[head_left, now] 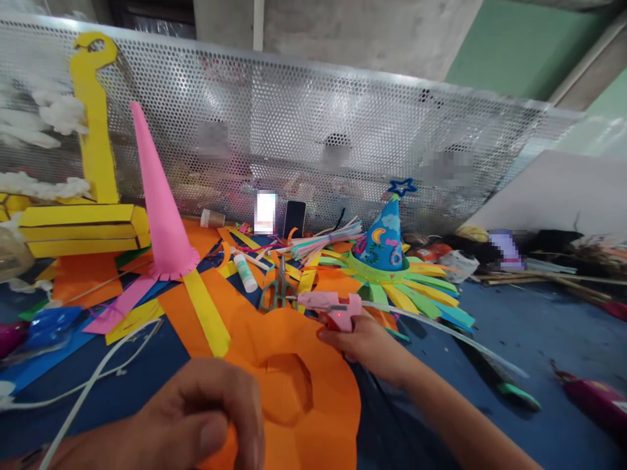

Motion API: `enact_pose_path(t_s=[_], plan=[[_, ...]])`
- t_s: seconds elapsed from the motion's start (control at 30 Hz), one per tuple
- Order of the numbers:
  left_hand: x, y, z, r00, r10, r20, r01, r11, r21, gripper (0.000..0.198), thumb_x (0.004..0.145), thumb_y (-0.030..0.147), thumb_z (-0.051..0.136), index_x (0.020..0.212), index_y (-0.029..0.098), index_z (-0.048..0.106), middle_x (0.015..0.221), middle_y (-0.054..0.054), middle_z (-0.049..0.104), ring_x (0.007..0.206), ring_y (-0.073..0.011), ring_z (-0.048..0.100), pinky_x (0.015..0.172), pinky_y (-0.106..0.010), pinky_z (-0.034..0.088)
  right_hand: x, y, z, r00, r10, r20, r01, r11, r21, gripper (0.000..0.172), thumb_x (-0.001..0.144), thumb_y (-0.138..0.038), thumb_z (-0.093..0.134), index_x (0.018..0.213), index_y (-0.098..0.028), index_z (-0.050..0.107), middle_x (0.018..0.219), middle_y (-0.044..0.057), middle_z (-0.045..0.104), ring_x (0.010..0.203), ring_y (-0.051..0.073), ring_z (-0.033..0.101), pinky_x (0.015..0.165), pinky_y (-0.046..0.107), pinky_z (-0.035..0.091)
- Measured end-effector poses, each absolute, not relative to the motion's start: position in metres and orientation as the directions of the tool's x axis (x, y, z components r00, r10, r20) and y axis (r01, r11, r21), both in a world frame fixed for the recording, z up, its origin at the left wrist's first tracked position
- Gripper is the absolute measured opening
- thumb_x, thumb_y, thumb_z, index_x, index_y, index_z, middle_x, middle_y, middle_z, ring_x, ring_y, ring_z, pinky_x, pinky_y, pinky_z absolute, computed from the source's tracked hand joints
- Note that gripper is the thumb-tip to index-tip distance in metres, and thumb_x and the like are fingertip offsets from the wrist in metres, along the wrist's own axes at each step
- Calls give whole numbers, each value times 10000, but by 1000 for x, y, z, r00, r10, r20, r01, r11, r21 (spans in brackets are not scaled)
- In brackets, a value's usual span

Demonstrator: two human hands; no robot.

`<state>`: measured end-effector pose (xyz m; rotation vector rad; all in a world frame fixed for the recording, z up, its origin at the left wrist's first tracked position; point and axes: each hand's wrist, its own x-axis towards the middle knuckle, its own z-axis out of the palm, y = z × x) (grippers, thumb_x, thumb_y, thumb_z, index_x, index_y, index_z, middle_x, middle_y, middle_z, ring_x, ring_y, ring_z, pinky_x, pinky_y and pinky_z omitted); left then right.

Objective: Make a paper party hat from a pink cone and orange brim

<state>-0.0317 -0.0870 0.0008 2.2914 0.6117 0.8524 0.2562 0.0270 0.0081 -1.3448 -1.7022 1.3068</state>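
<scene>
Nearest, the left hand [196, 418] has its grip pressed together, pinching the edge of an orange paper sheet [298, 385], with green-handled scissors [279, 290] just beyond. The right hand [362, 346] wraps a pink glue gun [330, 308] above the sheet; a careless tilt could drip hot glue, marking the paper or burning nearby fingers.

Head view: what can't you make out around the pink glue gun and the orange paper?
Head view:
Pink plastic hot glue gun: grip hidden by the right hand.
Orange paper cut-out: lower part cut off by the bottom edge and partly hidden by the left hand.
Glowing white rectangle at the back: too blurred to identify.
</scene>
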Motion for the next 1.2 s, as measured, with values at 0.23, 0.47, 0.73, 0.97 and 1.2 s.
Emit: enact_pose_path(t_s=[0.23, 0.47, 0.73, 0.97, 1.2], plan=[[-16, -58, -32, 646, 658, 387, 598, -751, 279, 592, 916, 474, 689, 1447, 237, 577, 1540, -167, 587, 1414, -392, 543, 1184, -597, 433, 252, 32, 1, -499, 866, 46, 444, 301, -844, 314, 928, -373, 695, 1202, -262, 803, 1116, 37, 821, 992, 264, 755, 913, 393, 619], [-16, -64, -38, 652, 723, 228, 657, -689, 307, 609, 945, 579, 608, 1452, 242, 596, 1576, -150, 570, 1438, -379, 541, 1226, -584, 386, 267, 36, 14, -585, 793, 170, 411, 470, -781, 415, 1045, -432, 584, 1436, -320, 667, 1550, 24, 613, 1453, 304, 547, 1262, 505, 398], [-15, -70, -28, 551, 817, 170, 754, -575, 318, 612, 873, 585, 712, 1426, 334, 639, 1610, -201, 514, 1486, -443, 481, 1166, -650, 428, 261, 22, 22, -741, 669, -51, 392, 370, -842, 385, 1050, -397, 601, 1422, -346, 688, 1425, 12, 716, 1328, 267, 671, 1185, 447, 511], [-14, -75, -30, 559, 812, 169, 757, -582, 297, 641, 896, 599, 673, 1441, 265, 635, 1654, -208, 455, 1540, -420, 413, 1230, -637, 364, 265, 26, 18, -760, 649, -35, 462, 501, -732, 393, 1052, -391, 598, 1429, -323, 687, 1431, 37, 713, 1300, 249, 687, 1153, 393, 532], [-14, -75, -26, 569, 807, 154, 767, -589, 253, 680, 884, 571, 694, 1444, 194, 614, 1647, -214, 463, 1526, -403, 441, 1232, -606, 380, 261, 26, 19, -785, 618, 38, 480, 646, -593, 288, 1023, -336, 600, 1239, -297, 785, 1185, 40, 814, 1066, 232, 756, 976, 341, 594]])
